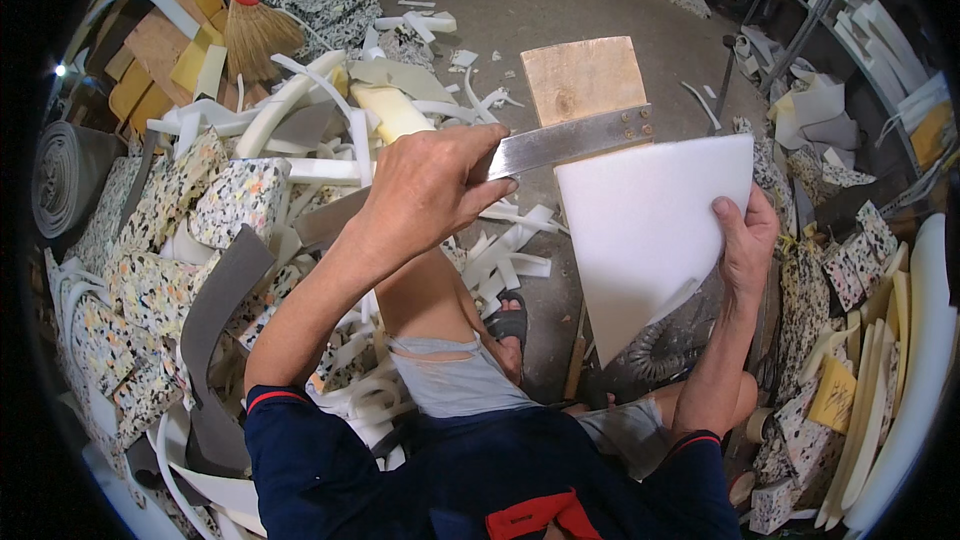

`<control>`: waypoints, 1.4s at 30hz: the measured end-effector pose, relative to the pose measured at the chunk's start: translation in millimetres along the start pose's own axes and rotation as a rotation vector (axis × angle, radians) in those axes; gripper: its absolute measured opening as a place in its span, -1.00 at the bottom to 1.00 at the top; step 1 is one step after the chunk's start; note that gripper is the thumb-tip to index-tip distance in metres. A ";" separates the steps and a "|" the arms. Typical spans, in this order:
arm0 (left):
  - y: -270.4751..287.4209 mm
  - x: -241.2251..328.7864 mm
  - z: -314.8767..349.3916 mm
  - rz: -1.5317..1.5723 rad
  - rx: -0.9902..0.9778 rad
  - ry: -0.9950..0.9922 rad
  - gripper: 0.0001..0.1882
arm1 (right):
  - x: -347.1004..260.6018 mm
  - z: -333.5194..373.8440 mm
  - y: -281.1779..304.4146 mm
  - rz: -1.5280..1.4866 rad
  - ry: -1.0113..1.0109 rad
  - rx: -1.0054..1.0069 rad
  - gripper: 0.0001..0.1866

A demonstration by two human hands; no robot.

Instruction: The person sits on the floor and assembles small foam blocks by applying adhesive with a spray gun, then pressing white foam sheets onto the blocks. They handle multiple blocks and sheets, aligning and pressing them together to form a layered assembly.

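1. Left hand (425,180): fingers curled closed around a flat metal strip (548,147), which extends rightward from it.
2. Right hand (748,240): partly closed, thumb on the face of a white foam piece (650,230), gripping its right edge.
3. Foam piece: between the hands, far edge near the strip.
4. Wooden board (585,80): beyond both hands.

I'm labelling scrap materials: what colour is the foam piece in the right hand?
White: the foam piece shows best in the head view.
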State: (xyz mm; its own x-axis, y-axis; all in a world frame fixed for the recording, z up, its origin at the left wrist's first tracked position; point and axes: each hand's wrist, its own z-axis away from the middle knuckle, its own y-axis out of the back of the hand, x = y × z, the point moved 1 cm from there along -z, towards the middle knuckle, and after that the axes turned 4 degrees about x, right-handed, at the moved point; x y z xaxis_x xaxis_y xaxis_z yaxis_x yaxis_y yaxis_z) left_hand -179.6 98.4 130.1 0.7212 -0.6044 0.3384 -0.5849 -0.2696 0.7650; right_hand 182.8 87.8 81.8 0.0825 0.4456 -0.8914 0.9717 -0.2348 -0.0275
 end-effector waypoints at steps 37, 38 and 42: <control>1.8 2.2 7.0 0.041 -0.010 0.074 -0.58 | -1.9 -3.4 -20.3 0.085 -0.131 0.072 -0.79; 1.5 1.9 7.4 0.041 -0.014 0.076 -0.58 | -2.2 -3.7 -20.6 0.090 -0.139 0.073 -0.79; -0.2 0.6 9.3 0.024 0.007 0.058 -0.58 | -5.9 -4.5 -22.3 0.062 -0.137 0.075 -0.78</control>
State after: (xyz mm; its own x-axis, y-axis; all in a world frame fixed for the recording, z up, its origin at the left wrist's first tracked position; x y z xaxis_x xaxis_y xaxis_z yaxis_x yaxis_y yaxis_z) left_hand -182.5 91.1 125.1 0.7273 -0.5660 0.3882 -0.6048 -0.2611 0.7524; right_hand 161.7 94.3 89.7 0.1063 0.3078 -0.9455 0.9458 -0.3246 0.0006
